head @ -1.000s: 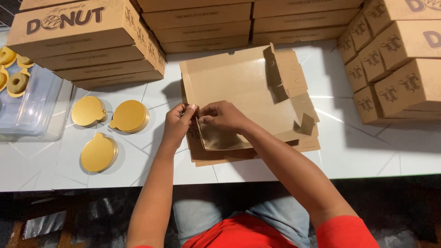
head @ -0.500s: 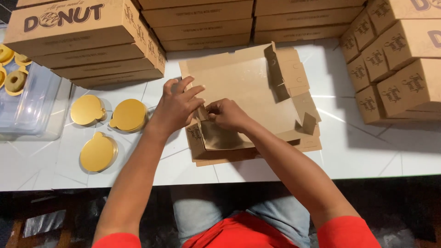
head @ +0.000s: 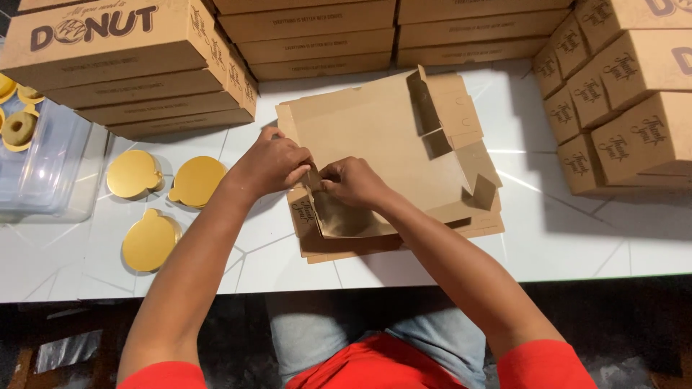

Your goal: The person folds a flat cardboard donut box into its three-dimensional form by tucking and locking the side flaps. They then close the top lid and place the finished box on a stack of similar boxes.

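White counter (head: 562,238), mid front edge | flat brown box blank (head: 382,137) on blank pile | your left hand (head: 270,164) and right hand (head: 353,181) both pinching its near-left corner flap | risk: flap creases or tears if pulled unevenly; gold discs (head: 148,241) lie near left.

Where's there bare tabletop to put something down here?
Bare white table lies right of the half-folded box, below the right box stack. A smaller patch lies front left, under the gold discs. The back edge is crowded with stacked boxes.
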